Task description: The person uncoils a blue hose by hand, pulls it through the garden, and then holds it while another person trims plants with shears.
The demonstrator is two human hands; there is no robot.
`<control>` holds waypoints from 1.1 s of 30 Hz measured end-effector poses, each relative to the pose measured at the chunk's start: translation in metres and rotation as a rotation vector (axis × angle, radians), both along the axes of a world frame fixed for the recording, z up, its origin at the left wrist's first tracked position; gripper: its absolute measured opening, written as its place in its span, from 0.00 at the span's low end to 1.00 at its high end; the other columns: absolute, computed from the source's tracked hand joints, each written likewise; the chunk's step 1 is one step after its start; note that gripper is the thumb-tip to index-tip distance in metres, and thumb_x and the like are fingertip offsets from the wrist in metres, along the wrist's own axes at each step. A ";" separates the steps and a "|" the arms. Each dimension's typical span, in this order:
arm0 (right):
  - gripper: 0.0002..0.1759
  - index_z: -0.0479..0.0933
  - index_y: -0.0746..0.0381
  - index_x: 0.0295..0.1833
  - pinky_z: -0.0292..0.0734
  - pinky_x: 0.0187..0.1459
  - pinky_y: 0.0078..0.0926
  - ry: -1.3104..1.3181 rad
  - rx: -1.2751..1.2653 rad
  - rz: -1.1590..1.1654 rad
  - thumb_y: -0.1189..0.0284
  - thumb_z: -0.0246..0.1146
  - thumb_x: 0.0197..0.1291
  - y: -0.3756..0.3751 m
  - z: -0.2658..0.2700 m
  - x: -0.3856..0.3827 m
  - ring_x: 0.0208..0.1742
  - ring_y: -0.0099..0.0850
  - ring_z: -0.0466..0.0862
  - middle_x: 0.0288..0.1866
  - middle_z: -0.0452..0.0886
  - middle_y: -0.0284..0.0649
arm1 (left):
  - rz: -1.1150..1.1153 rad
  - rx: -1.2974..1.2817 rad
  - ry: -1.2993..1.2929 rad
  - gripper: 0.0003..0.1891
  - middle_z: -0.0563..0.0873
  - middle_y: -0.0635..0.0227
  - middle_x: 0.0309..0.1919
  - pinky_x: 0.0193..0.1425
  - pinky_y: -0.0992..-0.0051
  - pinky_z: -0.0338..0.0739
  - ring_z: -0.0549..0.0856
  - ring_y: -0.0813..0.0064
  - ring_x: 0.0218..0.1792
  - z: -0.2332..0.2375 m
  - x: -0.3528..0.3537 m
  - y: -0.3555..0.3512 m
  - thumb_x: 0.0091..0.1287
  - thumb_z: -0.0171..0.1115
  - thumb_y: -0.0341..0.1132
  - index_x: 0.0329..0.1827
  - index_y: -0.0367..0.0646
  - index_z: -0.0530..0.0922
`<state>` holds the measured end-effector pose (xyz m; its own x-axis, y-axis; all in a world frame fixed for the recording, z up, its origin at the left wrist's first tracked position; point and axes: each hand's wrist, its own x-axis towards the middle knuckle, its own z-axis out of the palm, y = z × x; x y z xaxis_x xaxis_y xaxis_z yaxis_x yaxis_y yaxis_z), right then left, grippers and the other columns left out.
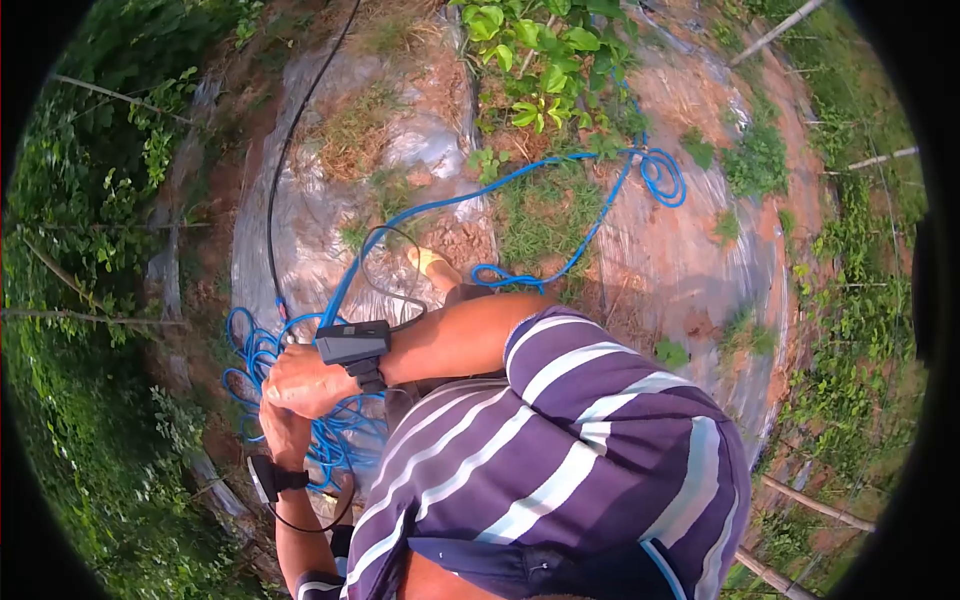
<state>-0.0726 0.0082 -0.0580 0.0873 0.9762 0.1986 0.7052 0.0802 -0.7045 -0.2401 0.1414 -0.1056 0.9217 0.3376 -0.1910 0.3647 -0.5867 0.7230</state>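
My right hand [312,382] is closed at the left of centre, with blue hose [440,203] running down to it from above. Just below and touching it, my left hand [284,430] is also closed; what lies in its fingers is hidden. Each wrist carries a strapped device with a thin cable, a grey box [353,342] on the right and a dark one [263,479] on the left. Tangled coils of the same hose [328,440] lie on the ground around and below both hands. A black hose [273,215] meets the blue one just above them.
Silvery plastic sheeting [425,145] and reddish soil cover the ground. A leafy plant [545,60] grows at the top, with dense greenery [90,420] along the left and more with poles at the right. A yellowish shoe [432,265] shows beyond my right forearm.
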 end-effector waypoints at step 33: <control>0.10 0.82 0.58 0.37 0.77 0.37 0.50 0.171 -0.328 -0.031 0.68 0.66 0.47 -0.038 -0.110 0.060 0.37 0.52 0.85 0.32 0.85 0.48 | 0.584 0.637 -0.089 0.06 0.86 0.62 0.37 0.48 0.70 0.78 0.82 0.70 0.38 0.107 -0.120 0.137 0.70 0.58 0.26 0.46 0.37 0.80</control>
<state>-0.0126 -0.0294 -0.1682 0.1227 0.9818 -0.1447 0.5736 -0.1891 -0.7970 -0.3604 0.2789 0.0016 0.5704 0.7793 0.2597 0.6912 -0.6262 0.3607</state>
